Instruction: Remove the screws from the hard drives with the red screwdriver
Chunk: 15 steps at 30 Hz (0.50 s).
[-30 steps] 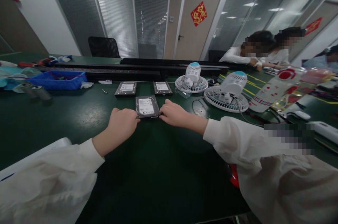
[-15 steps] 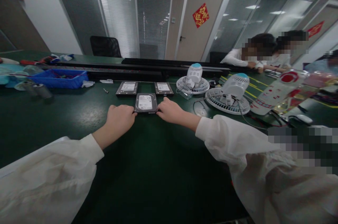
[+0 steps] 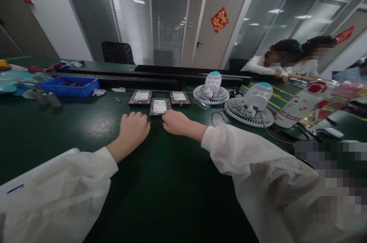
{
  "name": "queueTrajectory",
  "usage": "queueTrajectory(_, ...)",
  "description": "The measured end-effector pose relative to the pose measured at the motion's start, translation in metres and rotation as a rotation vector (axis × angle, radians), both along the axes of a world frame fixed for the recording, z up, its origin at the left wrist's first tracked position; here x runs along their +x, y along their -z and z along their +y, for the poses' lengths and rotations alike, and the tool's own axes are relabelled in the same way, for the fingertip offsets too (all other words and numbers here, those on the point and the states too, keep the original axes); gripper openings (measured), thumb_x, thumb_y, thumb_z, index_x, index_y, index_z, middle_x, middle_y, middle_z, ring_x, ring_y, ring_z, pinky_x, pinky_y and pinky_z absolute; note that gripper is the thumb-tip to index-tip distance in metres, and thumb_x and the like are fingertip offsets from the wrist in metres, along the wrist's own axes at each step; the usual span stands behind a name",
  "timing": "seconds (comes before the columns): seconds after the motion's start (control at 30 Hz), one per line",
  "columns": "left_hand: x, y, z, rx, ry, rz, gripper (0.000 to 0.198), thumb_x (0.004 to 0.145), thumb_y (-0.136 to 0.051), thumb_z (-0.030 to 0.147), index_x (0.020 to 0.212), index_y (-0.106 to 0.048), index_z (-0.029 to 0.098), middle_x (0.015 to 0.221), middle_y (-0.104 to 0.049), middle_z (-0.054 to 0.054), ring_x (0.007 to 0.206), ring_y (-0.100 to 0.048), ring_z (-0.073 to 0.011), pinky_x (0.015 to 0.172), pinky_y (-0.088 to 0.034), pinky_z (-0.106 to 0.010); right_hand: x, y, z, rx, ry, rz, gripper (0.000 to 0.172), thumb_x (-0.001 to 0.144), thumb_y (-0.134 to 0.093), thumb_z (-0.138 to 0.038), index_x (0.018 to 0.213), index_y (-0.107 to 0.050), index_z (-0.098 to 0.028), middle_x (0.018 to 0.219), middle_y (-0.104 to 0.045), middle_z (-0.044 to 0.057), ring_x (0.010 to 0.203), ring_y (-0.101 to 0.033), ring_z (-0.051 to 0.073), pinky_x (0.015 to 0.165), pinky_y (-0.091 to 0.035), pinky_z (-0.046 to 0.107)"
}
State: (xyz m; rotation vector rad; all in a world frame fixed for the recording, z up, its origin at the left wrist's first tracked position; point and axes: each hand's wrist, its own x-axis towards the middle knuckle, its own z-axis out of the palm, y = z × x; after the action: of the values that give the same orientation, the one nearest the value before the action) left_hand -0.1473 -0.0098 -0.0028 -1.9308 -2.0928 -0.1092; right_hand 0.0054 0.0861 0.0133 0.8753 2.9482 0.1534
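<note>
Three hard drives lie in a row on the dark green table (image 3: 172,182): a left drive (image 3: 140,97), a middle drive (image 3: 159,106) slightly nearer to me, and a right drive (image 3: 179,97). My right hand (image 3: 174,121) has its fingers curled, and the fingertips press on the near edge of the middle drive. Just off that drive's near left corner, my left hand (image 3: 133,128) rests on the table with its fingers curled and nothing visible in them. Both arms wear white sleeves.
Two small white desk fans (image 3: 211,89) (image 3: 252,104) lie to the right with cables. A blue bin (image 3: 67,86) and grey cylinders (image 3: 46,98) sit at far left. A black rail (image 3: 137,78) runs along the back. People in white work at far right beside a red-and-white bottle (image 3: 301,103).
The middle drive has slid away from me into line between the other two. Both hands followed it; my left hand has come off its side.
</note>
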Motion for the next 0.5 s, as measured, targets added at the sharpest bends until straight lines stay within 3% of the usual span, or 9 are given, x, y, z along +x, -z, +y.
queueTrajectory(0.13,-0.001,0.002,0.000,0.011,0.003,0.010,0.037,0.096,-0.038,0.030,0.101,-0.069,0.012,0.106,-0.068,-0.021,0.103,-0.061,-0.0361,0.080,-0.043,-0.046,-0.013,0.001,-0.005,-0.019,-0.076,0.040,0.038,0.094,-0.059,-0.037,0.125,-0.058,-0.015,0.125,-0.061,0.010,0.110,-0.063,0.021,0.093,-0.056,0.043)
queueTrajectory(0.5,-0.001,0.006,0.003,0.040,-0.040,0.040,0.035,0.095,-0.040,0.030,0.098,-0.069,0.010,0.103,-0.067,-0.019,0.100,-0.060,-0.0345,0.078,-0.045,-0.044,-0.037,0.011,0.036,-0.026,0.039,0.047,0.039,0.094,-0.060,-0.037,0.125,-0.058,-0.014,0.126,-0.061,0.011,0.110,-0.063,0.021,0.093,-0.056,0.042)
